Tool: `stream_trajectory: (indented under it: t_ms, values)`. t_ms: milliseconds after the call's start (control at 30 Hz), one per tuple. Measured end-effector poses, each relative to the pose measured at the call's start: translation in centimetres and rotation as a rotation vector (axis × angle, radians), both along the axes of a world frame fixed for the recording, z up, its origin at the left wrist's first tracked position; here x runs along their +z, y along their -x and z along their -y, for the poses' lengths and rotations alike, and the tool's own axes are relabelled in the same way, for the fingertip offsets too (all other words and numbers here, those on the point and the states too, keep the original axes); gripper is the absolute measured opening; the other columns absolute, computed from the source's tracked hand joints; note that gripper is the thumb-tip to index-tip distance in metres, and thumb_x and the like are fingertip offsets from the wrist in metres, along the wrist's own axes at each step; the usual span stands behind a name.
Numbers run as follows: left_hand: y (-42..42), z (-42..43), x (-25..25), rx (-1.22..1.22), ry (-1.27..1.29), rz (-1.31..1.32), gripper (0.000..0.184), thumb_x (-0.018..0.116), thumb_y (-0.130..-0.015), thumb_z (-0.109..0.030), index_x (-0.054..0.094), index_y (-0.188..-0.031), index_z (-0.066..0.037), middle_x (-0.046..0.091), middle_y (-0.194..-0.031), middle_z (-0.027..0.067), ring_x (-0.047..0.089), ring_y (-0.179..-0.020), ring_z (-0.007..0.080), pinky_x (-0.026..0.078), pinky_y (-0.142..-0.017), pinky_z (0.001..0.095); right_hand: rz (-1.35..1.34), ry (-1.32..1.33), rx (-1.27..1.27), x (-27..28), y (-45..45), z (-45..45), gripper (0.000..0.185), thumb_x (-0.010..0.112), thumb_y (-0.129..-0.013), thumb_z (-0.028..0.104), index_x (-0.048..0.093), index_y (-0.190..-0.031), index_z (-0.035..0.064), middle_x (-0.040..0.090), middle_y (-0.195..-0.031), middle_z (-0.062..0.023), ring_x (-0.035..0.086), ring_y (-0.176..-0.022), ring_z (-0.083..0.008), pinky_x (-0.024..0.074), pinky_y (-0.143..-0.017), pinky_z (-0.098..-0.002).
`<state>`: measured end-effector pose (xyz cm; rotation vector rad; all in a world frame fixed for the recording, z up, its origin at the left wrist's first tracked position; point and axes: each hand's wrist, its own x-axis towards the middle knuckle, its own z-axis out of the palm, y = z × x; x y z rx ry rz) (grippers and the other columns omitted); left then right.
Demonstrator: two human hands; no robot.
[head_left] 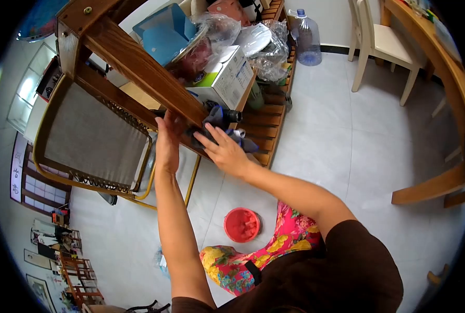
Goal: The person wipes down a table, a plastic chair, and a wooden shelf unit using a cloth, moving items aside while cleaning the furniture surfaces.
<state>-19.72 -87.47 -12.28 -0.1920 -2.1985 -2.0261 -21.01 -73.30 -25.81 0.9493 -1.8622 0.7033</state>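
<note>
My left hand [168, 143] is raised against the underside of a brown wooden beam [144, 68], its thumb apart and its other fingers partly hidden behind the wood. Just to the right, my right hand [224, 151] presses a dark grey and blue cloth [215, 119] against the lower end of the wood, fingers spread over it. A dark bottle neck [232, 116] sticks out beside the cloth. Below on the floor is a red bucket [242, 225] with a reddish cloth or lump inside.
A slatted wooden rack [266, 125] holds a white box [227, 78], a blue container [164, 34] and plastic bags. A grey folding chair [94, 133] is at left. A large plastic bottle [306, 39], a cream chair [386, 44] and a wooden table [444, 47] are at right.
</note>
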Motion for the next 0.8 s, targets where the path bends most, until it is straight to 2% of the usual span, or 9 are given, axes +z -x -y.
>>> stream_trajectory:
  t_ms: [100, 133, 200, 267, 367, 533, 667, 733, 800]
  values:
    - [0.3, 1.2, 0.2, -0.023, -0.062, 0.009, 0.089, 0.018, -0.099, -0.069, 0.029, -0.153, 0.001, 0.036, -0.156, 0.0126, 0.031, -0.145, 0.0281, 0.014, -0.120, 0.0415, -0.155, -0.024, 0.000, 3.6, 1.4, -0.4, 0.024, 0.058, -0.085, 0.014, 0.071, -0.101, 0.0011, 0.047, -0.148, -0.0113, 0.036, -0.143, -0.0341, 0.0311, -0.115, -0.0478]
    - [0.4, 2.2, 0.1, -0.044, -0.042, 0.001, 0.084, 0.024, -0.100, -0.068, 0.030, -0.154, -0.005, 0.034, -0.157, 0.0101, 0.032, -0.144, 0.0276, 0.019, -0.119, 0.0421, -0.203, -0.065, -0.031, 5.9, 1.4, -0.7, 0.026, 0.058, -0.085, 0.016, 0.071, -0.102, 0.0018, 0.048, -0.147, -0.0114, 0.036, -0.143, -0.0334, 0.0286, -0.116, -0.0474]
    - [0.4, 1.7, 0.2, 0.007, -0.329, -0.056, 0.078, 0.026, -0.101, -0.065, 0.037, -0.150, -0.005, 0.039, -0.154, 0.0104, 0.037, -0.141, 0.0263, 0.025, -0.117, 0.0419, -0.309, -0.012, -0.066, 10.3, 2.3, -0.2, 0.028, 0.057, -0.085, 0.019, 0.072, -0.103, 0.0042, 0.051, -0.143, -0.0115, 0.037, -0.142, -0.0334, 0.0228, -0.119, -0.0485]
    - [1.2, 2.4, -1.1, 0.129, -0.457, -0.166, 0.059, 0.034, -0.104, -0.055, 0.051, -0.137, -0.009, 0.057, -0.136, 0.0057, 0.054, -0.123, 0.0226, 0.042, -0.103, 0.0397, -0.427, 0.066, -0.139, 15.2, 2.9, 0.2, 0.027, 0.057, -0.084, 0.021, 0.072, -0.101, 0.0063, 0.055, -0.136, -0.0109, 0.037, -0.142, -0.0336, 0.0215, -0.119, -0.0501]
    - [1.2, 0.9, -3.1, 0.312, -0.508, -0.149, 0.060, 0.035, -0.104, -0.055, 0.046, -0.142, -0.010, 0.051, -0.142, 0.0063, 0.049, -0.129, 0.0218, 0.037, -0.108, 0.0384, -0.562, -0.010, -0.289, 18.8, 3.4, 0.9, 0.028, 0.057, -0.080, 0.025, 0.072, -0.096, 0.0076, 0.059, -0.128, -0.0102, 0.041, -0.138, -0.0322, 0.0233, -0.119, -0.0512]
    - [-0.5, -1.7, -7.2, 0.261, -0.625, 0.015, 0.066, 0.038, -0.103, -0.055, 0.040, -0.146, -0.005, 0.047, -0.146, 0.0087, 0.044, -0.136, 0.0225, 0.037, -0.109, 0.0372, -0.491, -0.344, -0.198, 12.1, 2.3, 0.1, 0.037, 0.056, -0.078, 0.025, 0.072, -0.099, -0.0007, 0.061, -0.122, -0.0144, 0.049, -0.128, -0.0305, 0.0255, -0.119, -0.0456]
    - [-2.1, 0.7, -12.1, 0.229, -0.410, 0.288, 0.075, 0.040, -0.100, -0.063, 0.038, -0.149, -0.006, 0.053, -0.136, 0.0028, 0.053, -0.106, 0.0116, 0.042, -0.087, 0.0297, -0.240, -0.646, 0.025, 4.8, 0.6, -2.5, 0.032, 0.057, -0.077, 0.025, 0.071, -0.091, -0.0003, 0.061, -0.120, -0.0176, 0.051, -0.126, -0.0300, 0.0280, -0.118, -0.0454]
    - [-4.1, -0.5, -11.8, 0.245, -0.449, 0.265, 0.070, 0.038, -0.101, -0.062, 0.036, -0.152, -0.013, 0.054, -0.136, -0.0007, 0.051, -0.101, 0.0090, 0.040, -0.082, 0.0274, -0.036, -0.418, 0.208, 4.5, -0.3, -2.7, 0.021, 0.062, -0.076, 0.013, 0.070, -0.094, 0.0053, 0.063, -0.114, -0.0153, 0.057, -0.117, -0.0305, 0.0354, -0.113, -0.0468]
    - [-5.6, -2.0, -11.6, 0.151, -0.637, 0.017, 0.068, 0.035, -0.104, -0.056, 0.021, -0.158, -0.018, 0.040, -0.151, 0.0013, 0.045, -0.131, 0.0171, 0.036, -0.107, 0.0337, 0.121, -0.165, 0.227, 6.4, -1.6, -1.9, 0.027, 0.063, -0.078, 0.008, 0.070, -0.104, 0.0105, 0.063, -0.114, -0.0138, 0.058, -0.117, -0.0310, 0.0380, -0.110, -0.0459]
